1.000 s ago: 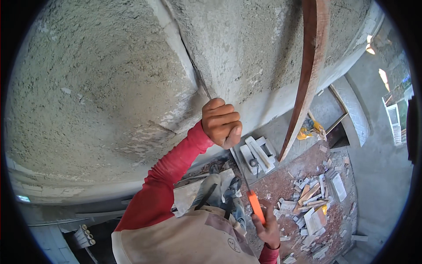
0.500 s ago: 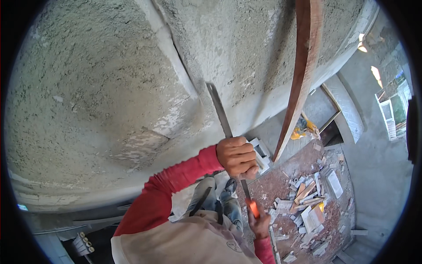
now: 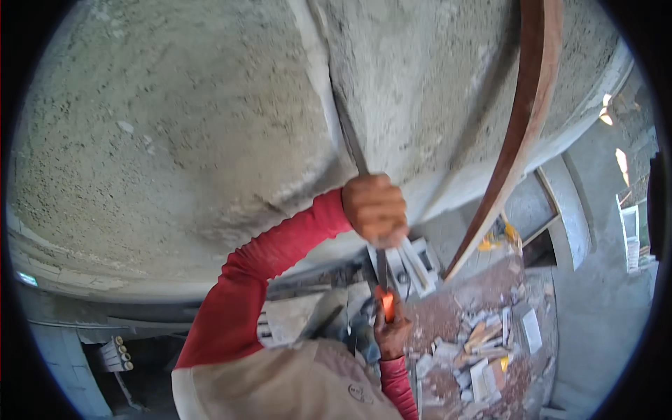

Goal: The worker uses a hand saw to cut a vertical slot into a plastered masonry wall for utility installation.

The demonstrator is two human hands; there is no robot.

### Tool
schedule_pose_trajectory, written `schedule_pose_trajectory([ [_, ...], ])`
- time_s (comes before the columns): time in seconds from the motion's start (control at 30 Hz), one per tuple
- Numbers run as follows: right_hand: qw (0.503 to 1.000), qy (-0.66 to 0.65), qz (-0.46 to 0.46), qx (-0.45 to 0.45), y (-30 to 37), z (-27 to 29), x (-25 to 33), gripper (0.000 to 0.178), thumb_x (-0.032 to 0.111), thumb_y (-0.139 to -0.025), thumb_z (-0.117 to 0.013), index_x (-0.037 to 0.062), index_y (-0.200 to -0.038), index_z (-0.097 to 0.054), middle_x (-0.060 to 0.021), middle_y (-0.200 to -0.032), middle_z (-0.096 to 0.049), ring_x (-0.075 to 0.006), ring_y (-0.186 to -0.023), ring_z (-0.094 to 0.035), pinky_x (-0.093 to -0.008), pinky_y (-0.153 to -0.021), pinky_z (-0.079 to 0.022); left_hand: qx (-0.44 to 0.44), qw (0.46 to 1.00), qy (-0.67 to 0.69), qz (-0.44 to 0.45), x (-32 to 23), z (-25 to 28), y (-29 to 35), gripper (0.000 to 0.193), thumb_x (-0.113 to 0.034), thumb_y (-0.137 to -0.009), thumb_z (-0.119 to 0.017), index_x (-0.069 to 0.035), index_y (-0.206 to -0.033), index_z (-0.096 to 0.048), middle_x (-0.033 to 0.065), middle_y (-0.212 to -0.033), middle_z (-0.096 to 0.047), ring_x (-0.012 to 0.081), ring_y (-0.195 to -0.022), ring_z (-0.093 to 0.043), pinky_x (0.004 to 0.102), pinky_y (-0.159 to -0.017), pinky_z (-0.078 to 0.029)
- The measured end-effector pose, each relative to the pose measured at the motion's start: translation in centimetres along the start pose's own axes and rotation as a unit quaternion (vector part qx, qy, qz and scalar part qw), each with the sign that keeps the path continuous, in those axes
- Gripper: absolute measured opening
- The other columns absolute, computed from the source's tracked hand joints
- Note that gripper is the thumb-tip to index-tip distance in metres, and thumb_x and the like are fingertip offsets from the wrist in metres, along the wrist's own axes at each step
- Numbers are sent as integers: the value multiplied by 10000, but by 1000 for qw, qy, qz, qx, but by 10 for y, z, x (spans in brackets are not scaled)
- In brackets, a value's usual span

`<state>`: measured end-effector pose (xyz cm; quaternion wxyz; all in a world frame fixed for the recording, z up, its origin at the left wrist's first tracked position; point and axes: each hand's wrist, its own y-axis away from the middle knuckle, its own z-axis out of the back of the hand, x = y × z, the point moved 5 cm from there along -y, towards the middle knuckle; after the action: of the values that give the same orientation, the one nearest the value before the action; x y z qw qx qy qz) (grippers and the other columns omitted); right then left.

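Note:
A long, flat, narrow metal blade [image 3: 351,143] with an orange handle [image 3: 387,305] runs up from my hands to a rough plaster wall [image 3: 196,119]. My left hand [image 3: 376,210] is closed around the middle of the blade. Lower down, my right hand [image 3: 393,332] grips the orange handle. The blade's upper part lies along a dark groove [image 3: 332,77] beside a pale raised strip in the plaster; its tip is hard to tell from the groove.
A reddish wooden plank [image 3: 516,140] stands at the right of the wall. Broken boards and rubble [image 3: 483,350] lie on the reddish floor at lower right, with a yellow bag [image 3: 498,236] beyond. White-grey blocks [image 3: 413,262] sit below my left hand.
My hands and the blade have moved up along the wall, and the blade now lies against the groove. The view has shifted, so wall and plank appear further right.

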<state>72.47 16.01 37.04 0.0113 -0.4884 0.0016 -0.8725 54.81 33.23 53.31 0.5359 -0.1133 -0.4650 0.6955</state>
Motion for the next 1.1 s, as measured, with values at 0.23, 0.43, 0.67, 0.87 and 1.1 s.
schedule_pose_trajectory([
  [0.23, 998, 49, 21, -16, 0, 9, -23, 398, 178, -905, -685, 91, -1287, -616, -234, -980, -707, -353, -703, -723, -401, -586, -542, -35, 998, 56, -18, -23, -1, -24, 272, -212, -817, -604, -177, -585, -466, -16, -607, -446, 146, -538, -467, 333, -531, -362],
  [0.43, 990, -19, 109, -87, -11, 6, -1, 388, 165, -901, -678, 88, -1277, -617, -219, -943, -714, -355, -691, -718, -401, -587, -541, -27, 999, 23, -25, 2, 20, -57, 265, -175, -794, -589, -138, -562, -467, -26, -580, -392, 150, -533, -435, 314, -567, -338],
  [0.67, 998, 51, 29, -24, 11, 11, -17, 428, 172, -876, -710, 84, -1286, -622, -228, -878, -703, -407, -699, -692, -453, -580, -539, -46, 994, 29, 97, -5, 1, -5, 277, -147, -745, -571, -161, -515, -419, -24, -549, -356, 145, -486, -380, 316, -522, -259],
  [0.87, 999, 32, -27, -30, -2, 25, -4, 440, 136, -867, -723, 77, -1293, -629, -220, -817, -703, -346, -662, -709, -397, -577, -539, -19, 997, 50, 62, 7, 2, -29, 259, -169, -756, -617, -158, -538, -476, -29, -563, -380, 145, -508, -414, 320, -541, -293],
  [1.1, 993, 109, 26, -37, 40, 43, -26, 421, 145, -855, -731, 103, -1266, -647, -207, -796, -703, -351, -644, -700, -410, -576, -538, -28, 992, 81, 97, -36, -11, -7, 258, -170, -765, -602, -169, -551, -457, -39, -583, -423, 132, -509, -420, 324, -528, -291],
])
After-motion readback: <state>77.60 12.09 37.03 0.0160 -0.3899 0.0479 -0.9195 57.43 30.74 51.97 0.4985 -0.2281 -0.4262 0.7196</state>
